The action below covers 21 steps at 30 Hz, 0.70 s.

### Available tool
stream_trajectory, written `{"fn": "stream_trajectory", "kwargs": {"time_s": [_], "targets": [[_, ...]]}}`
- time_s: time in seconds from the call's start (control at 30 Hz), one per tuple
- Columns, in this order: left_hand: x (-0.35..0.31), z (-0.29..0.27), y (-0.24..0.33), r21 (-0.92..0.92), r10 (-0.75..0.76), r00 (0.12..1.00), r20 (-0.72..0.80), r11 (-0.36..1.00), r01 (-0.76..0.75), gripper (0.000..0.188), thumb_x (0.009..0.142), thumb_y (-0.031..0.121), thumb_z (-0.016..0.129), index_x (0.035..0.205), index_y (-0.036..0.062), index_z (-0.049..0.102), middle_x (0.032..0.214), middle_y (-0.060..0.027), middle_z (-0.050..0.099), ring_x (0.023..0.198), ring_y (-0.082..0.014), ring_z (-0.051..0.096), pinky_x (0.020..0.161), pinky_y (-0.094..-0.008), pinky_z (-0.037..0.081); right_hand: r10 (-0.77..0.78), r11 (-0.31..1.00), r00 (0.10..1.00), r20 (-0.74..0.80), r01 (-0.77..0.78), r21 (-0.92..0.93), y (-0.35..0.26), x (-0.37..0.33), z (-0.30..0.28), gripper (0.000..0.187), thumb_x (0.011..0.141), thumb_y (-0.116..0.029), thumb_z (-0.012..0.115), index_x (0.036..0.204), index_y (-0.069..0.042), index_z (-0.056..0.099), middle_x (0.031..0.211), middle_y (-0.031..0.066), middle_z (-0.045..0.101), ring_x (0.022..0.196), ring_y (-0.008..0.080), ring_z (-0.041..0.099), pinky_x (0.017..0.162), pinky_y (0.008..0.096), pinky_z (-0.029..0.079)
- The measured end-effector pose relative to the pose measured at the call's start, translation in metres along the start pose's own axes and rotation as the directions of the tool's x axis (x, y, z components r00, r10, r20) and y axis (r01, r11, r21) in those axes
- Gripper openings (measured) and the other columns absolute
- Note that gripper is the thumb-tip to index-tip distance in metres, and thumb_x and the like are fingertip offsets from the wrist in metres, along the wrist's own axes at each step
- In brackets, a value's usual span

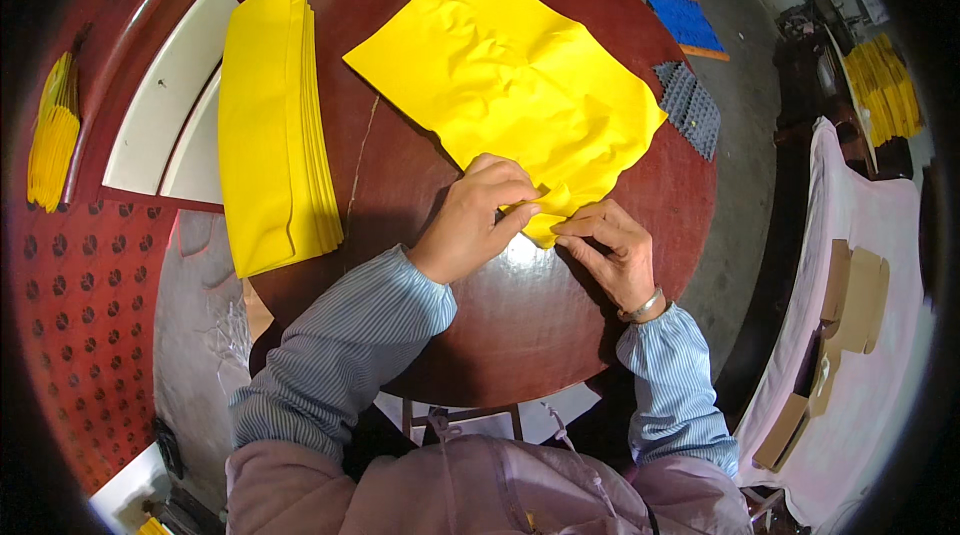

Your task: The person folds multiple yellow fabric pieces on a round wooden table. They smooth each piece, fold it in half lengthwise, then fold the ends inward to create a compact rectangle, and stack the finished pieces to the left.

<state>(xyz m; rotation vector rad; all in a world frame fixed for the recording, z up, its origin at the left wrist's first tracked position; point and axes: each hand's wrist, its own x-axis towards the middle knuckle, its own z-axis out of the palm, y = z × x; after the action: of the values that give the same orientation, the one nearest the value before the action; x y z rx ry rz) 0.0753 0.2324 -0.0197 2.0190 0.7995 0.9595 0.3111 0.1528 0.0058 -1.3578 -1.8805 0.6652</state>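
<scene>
A large crinkled yellow sheet lies spread on the round dark-red table. My left hand and my right hand pinch the sheet's near corner between fingers and thumbs, folding a small flap there. Both hands touch the sheet and rest on the tabletop, almost touching each other. A neat stack of folded yellow sheets lies at the table's left edge, a hand's width from my left hand.
White panels lie left of the table. A small bundle of yellow pieces sits far left. A blue mat and a dark studded mat lie on the floor at the right. A pink-covered surface with cardboard pieces stands right.
</scene>
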Motion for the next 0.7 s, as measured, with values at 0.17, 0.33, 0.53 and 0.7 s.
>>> {"fn": "stream_trajectory", "kwargs": {"time_s": [0.17, 0.33, 0.53, 0.7], "targets": [[-0.001, -0.003, 0.000, -0.009, -0.020, 0.999, 0.040, 1.000, 0.021, 0.019, 0.090, 0.001, 0.077, 0.109, -0.0015, 0.074, 0.113, -0.0137, 0.073, 0.116, -0.0322, 0.067, 0.100, -0.0401, 0.055, 0.103, 0.990, 0.994, -0.029, -0.100, 0.095, 0.003, -0.001, 0.005, 0.017, 0.087, -0.007, 0.090, 0.101, -0.004, 0.082, 0.102, 0.0069, 0.076, 0.095, 0.0204, 0.072, 0.088, 0.0341, 0.059], [-0.002, -0.005, 0.000, 0.021, -0.021, 0.997, 0.073, 1.000, 0.020, 0.027, 0.084, -0.005, 0.076, 0.111, -0.0012, 0.074, 0.117, -0.0142, 0.071, 0.119, -0.0326, 0.066, 0.103, -0.0401, 0.055, 0.156, 0.981, 0.986, -0.055, -0.148, 0.125, 0.006, -0.003, 0.008, 0.016, 0.087, -0.007, 0.091, 0.099, -0.004, 0.081, 0.102, 0.0050, 0.076, 0.095, 0.0176, 0.072, 0.088, 0.0323, 0.059], [-0.002, 0.002, 0.001, 0.012, -0.010, 1.000, 0.020, 1.000, 0.010, 0.022, 0.086, 0.000, 0.080, 0.108, 0.0002, 0.076, 0.109, -0.0122, 0.073, 0.115, -0.0313, 0.067, 0.100, -0.0404, 0.056, 0.199, 0.973, 0.971, -0.131, -0.180, 0.144, 0.004, -0.005, 0.011, 0.017, 0.085, -0.004, 0.090, 0.097, -0.003, 0.079, 0.097, 0.0063, 0.075, 0.087, 0.0180, 0.072, 0.078, 0.0305, 0.057], [-0.002, 0.005, -0.002, 0.043, 0.008, 1.000, -0.020, 0.999, -0.007, 0.015, 0.092, 0.006, 0.079, 0.106, 0.0007, 0.077, 0.108, -0.0121, 0.074, 0.113, -0.0303, 0.068, 0.098, -0.0403, 0.056, 0.081, 0.996, 0.992, -0.100, -0.077, 0.039, 0.000, -0.005, 0.008, 0.015, 0.085, -0.004, 0.090, 0.097, -0.004, 0.080, 0.096, 0.0058, 0.075, 0.086, 0.0195, 0.072, 0.078, 0.0315, 0.058]]}}
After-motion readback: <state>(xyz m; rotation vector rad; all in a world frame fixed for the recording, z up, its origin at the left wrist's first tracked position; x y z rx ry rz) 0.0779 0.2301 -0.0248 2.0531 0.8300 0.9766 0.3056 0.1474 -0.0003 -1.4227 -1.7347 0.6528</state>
